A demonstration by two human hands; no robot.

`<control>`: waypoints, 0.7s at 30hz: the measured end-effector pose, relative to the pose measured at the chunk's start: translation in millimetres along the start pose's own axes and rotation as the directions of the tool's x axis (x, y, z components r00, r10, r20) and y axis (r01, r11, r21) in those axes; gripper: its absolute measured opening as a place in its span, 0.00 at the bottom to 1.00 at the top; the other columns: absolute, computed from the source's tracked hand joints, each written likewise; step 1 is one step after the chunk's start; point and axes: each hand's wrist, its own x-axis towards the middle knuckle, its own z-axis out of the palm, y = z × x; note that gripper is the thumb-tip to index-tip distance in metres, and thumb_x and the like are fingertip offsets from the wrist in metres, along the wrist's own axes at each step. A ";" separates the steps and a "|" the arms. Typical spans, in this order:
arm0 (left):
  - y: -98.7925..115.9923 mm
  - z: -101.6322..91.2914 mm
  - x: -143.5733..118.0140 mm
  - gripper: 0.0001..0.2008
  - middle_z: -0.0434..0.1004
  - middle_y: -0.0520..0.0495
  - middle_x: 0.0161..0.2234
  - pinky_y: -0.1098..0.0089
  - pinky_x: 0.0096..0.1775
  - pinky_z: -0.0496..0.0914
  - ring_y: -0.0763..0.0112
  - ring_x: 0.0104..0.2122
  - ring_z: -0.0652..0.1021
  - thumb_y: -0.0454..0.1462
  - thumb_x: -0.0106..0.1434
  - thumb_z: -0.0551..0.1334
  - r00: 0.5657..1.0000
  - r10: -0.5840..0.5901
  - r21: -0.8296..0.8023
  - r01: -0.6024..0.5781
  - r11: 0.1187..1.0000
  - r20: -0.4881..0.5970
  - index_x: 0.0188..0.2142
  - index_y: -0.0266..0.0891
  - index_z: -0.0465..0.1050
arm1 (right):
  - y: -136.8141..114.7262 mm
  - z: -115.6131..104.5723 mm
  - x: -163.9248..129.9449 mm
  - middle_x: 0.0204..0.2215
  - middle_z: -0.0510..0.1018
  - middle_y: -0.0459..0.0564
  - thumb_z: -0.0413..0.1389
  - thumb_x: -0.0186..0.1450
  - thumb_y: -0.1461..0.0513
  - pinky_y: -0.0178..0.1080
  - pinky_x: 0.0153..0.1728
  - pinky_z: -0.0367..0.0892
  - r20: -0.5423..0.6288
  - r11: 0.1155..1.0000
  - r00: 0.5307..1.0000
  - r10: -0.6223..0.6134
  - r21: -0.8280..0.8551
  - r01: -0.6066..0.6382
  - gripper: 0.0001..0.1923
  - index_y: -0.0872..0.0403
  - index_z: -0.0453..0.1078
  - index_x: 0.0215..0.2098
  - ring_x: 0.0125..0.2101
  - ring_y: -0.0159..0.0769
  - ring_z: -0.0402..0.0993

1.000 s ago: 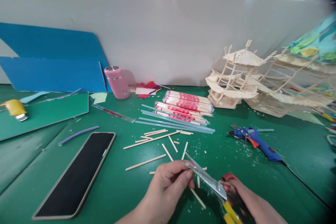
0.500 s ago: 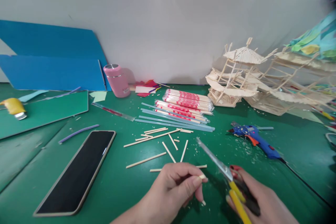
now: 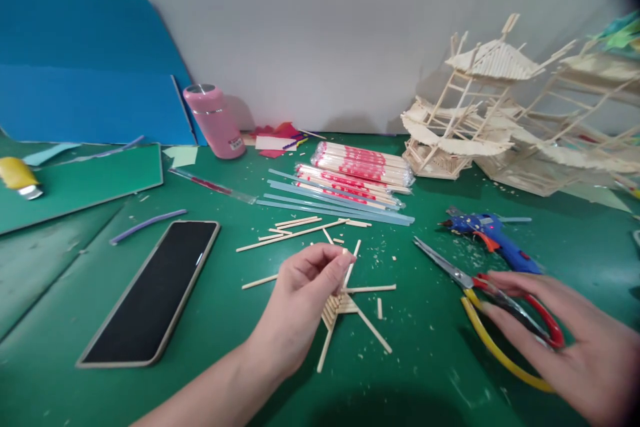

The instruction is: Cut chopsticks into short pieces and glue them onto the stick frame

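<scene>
My left hand (image 3: 305, 300) is closed in a pinch, with the pale end of a short wooden stick piece (image 3: 345, 252) showing at its fingertips. Just beneath it on the table lies a star-shaped frame of wooden sticks (image 3: 347, 305), its inner part filled with short strips and partly hidden by the hand. At the right, my right hand (image 3: 575, 340) holds scissors (image 3: 456, 273) by their red and yellow handles, low over the table. The blades look nearly closed and point to the far left. A small cut piece (image 3: 379, 309) lies right of the frame.
Loose sticks (image 3: 293, 235), blue glue sticks (image 3: 335, 210) and wrapped stick packs (image 3: 363, 163) lie beyond my hands. A blue glue gun (image 3: 493, 233) is behind the scissors. A phone (image 3: 153, 293) lies left, a pink flask (image 3: 216, 123) behind it. A stick-built pavilion model (image 3: 463, 110) stands back right.
My left hand has moved up over the star-shaped frame, which now shows more. The scissors have moved right, away from the left hand, and their handles have spread into view. The camera view has shifted.
</scene>
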 end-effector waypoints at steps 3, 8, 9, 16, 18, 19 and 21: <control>0.4 4.6 -4.0 0.06 0.66 0.56 0.19 0.80 0.24 0.60 0.82 0.20 0.65 0.37 0.55 0.63 1.000 -0.022 0.048 0.021 0.999 0.016 0.27 0.35 0.70 | -55.5 -0.9 12.9 0.33 0.74 0.48 0.52 0.60 0.55 0.36 0.31 0.69 0.088 0.955 0.964 -0.251 0.185 0.232 0.13 0.46 0.62 0.43 0.31 0.35 0.73; 1.2 7.8 -13.6 0.05 0.71 0.53 0.19 0.76 0.26 0.65 0.76 0.20 0.71 0.36 0.52 0.64 0.991 -0.109 0.109 0.100 0.989 0.081 0.25 0.35 0.71 | -109.2 14.2 30.2 0.30 0.73 0.47 0.52 0.61 0.59 0.34 0.30 0.67 0.099 0.816 0.899 -0.426 0.471 0.335 0.07 0.51 0.64 0.37 0.30 0.32 0.71; 1.1 6.6 -15.3 0.05 0.72 0.52 0.18 0.75 0.26 0.66 0.75 0.21 0.72 0.36 0.52 0.64 0.988 -0.131 0.119 0.121 0.986 0.086 0.24 0.35 0.71 | -113.0 18.0 31.3 0.29 0.74 0.47 0.52 0.61 0.60 0.33 0.30 0.67 0.095 0.793 0.889 -0.448 0.501 0.346 0.06 0.52 0.65 0.36 0.30 0.31 0.70; -6.8 -7.4 -21.2 0.05 0.74 0.51 0.20 0.75 0.25 0.66 0.75 0.21 0.72 0.36 0.54 0.62 0.986 -0.145 0.335 0.111 0.936 0.077 0.26 0.38 0.76 | -113.8 31.6 28.3 0.29 0.73 0.46 0.51 0.62 0.65 0.34 0.30 0.63 0.117 0.727 0.855 -0.506 0.590 0.350 0.04 0.52 0.67 0.35 0.29 0.29 0.68; -10.1 -9.6 -21.3 0.06 0.74 0.51 0.21 0.75 0.24 0.66 0.75 0.20 0.71 0.36 0.55 0.61 0.991 -0.073 0.463 0.014 0.887 0.109 0.26 0.39 0.76 | -112.5 33.8 26.7 0.30 0.73 0.45 0.51 0.63 0.65 0.34 0.31 0.63 0.146 0.725 0.843 -0.518 0.599 0.341 0.05 0.52 0.67 0.36 0.29 0.29 0.68; -11.7 -10.6 -21.2 0.06 0.74 0.50 0.22 0.75 0.24 0.66 0.74 0.21 0.72 0.36 0.56 0.60 0.989 -0.020 0.520 -0.059 0.852 0.146 0.26 0.39 0.76 | -112.0 35.0 26.0 0.30 0.73 0.45 0.50 0.63 0.65 0.34 0.31 0.63 0.153 0.723 0.839 -0.523 0.601 0.341 0.05 0.52 0.67 0.36 0.30 0.29 0.68; -14.6 -13.2 -20.9 0.06 0.75 0.50 0.24 0.74 0.28 0.67 0.73 0.24 0.73 0.35 0.58 0.59 0.964 0.095 0.603 -0.230 0.764 0.248 0.28 0.40 0.75 | -111.2 37.1 24.8 0.30 0.73 0.45 0.50 0.63 0.65 0.34 0.31 0.63 0.171 0.724 0.831 -0.530 0.601 0.338 0.05 0.52 0.67 0.36 0.30 0.29 0.67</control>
